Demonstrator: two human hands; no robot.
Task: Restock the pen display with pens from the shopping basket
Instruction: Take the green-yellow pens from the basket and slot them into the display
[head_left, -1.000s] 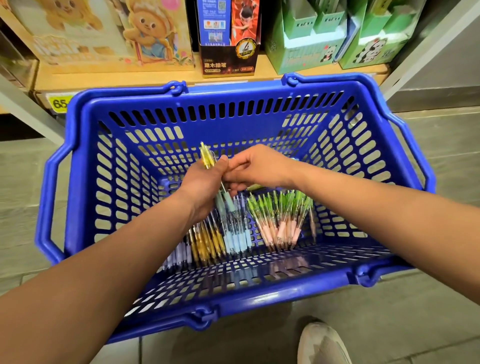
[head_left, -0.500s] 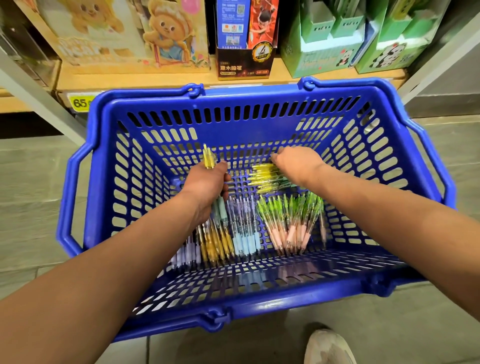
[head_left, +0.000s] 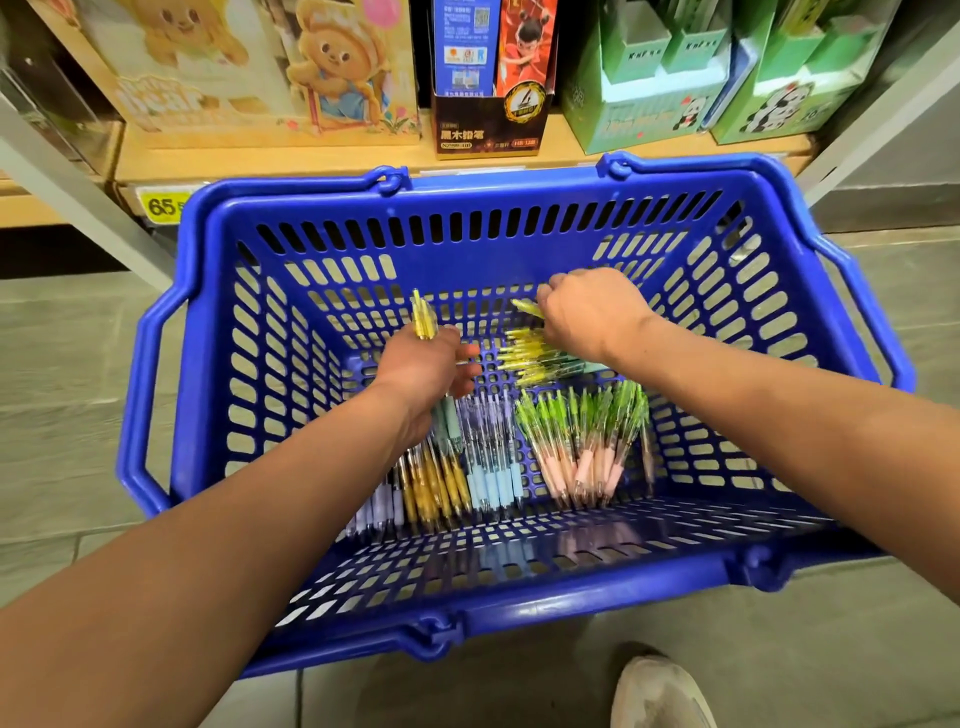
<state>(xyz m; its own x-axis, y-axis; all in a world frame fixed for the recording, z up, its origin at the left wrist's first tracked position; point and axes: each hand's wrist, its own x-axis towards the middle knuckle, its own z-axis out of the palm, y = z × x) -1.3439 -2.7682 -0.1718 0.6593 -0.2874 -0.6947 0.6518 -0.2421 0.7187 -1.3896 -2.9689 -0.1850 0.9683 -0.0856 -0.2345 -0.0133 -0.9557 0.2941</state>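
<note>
Blue basket (head_left: 519, 200) before a shelf (head_left: 311, 150). We see rows of pens (head_left: 493, 457) lying along the basket's near wall. Our left hand (head_left: 423, 371), at its centre, is clenched around a bundle of yellow pens (head_left: 423, 319); our right hand (head_left: 587, 312), near the far wall, pinches a single pen (head_left: 524, 306).

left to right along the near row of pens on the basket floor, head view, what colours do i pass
lilac pens → orange-yellow pens → pale blue pens → green-and-pink pens
</note>
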